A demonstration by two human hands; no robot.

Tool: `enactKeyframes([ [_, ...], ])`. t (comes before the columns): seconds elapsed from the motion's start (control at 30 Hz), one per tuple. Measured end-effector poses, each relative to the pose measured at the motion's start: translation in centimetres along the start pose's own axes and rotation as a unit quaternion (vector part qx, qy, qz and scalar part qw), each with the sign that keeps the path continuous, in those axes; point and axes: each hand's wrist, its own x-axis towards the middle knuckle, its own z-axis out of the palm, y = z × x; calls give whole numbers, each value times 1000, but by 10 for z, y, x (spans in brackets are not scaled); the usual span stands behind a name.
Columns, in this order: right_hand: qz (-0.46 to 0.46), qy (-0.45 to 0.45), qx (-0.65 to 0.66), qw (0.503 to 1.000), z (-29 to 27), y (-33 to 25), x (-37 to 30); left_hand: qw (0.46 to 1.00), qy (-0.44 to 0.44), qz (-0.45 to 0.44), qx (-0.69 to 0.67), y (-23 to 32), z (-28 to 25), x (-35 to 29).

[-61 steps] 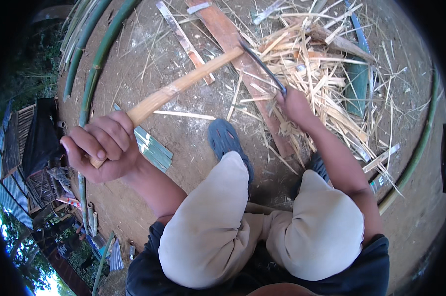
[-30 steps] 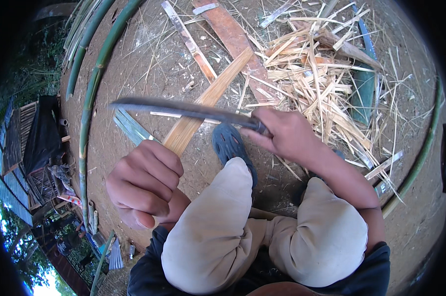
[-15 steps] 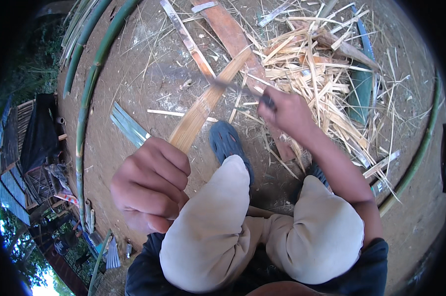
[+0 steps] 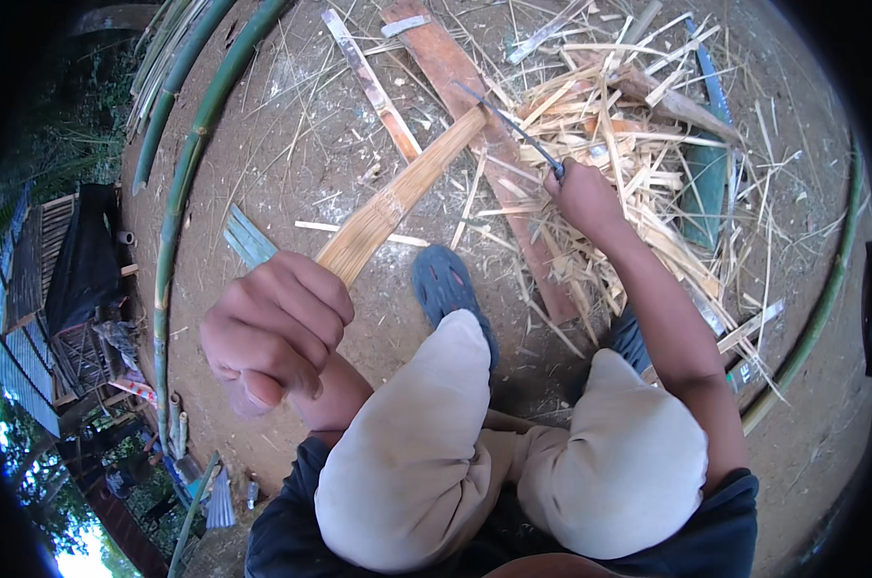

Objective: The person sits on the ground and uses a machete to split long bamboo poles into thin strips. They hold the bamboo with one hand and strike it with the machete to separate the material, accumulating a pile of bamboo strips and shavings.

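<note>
My left hand [image 4: 280, 332] is wrapped round one end of a flat, pale bamboo strip [image 4: 388, 209]. The strip slants away to the upper right, and its far end lies over a long reddish-brown board [image 4: 513, 178] on the ground. In my right hand [image 4: 590, 200] is the handle of a knife [image 4: 520, 132], its long dark blade seen almost edge-on. The blade points up and left, passing close by the strip's far tip; whether the two touch I cannot tell. Most of the knife's handle is hidden by my fingers.
Pale bamboo shavings [image 4: 638, 173] are heaped right of the board, with a blue-bladed saw [image 4: 711, 72] beside them. Green bamboo poles [image 4: 181, 164] lie along the left. A split green piece [image 4: 248, 236] lies behind my left hand. My shoe [image 4: 446, 284] stands below the strip.
The knife has swept right and away along the strip, from across its middle to its far tip. My left hand has drawn slightly left, still gripping the strip.
</note>
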Motion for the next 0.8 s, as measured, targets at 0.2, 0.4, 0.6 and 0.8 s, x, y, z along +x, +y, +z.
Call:
enactKeyframes([
  [0.2, -46, -36, 5, 998, -16, -47, -25, 999, -37, -13, 33, 20, 6, 7],
  [0.4, 37, -27, -14, 999, -6, 22, 1, 1000, -20, 0, 17, -3, 4, 5],
  [0.6, 22, -25, 41, 999, 17, -2, -14, 995, 89, 5, 49, 9, 4, -6],
  [0.8, 36, -30, 61, 997, 22, 9, -14, 964, 256, 6, 75, 7, 10, -6],
])
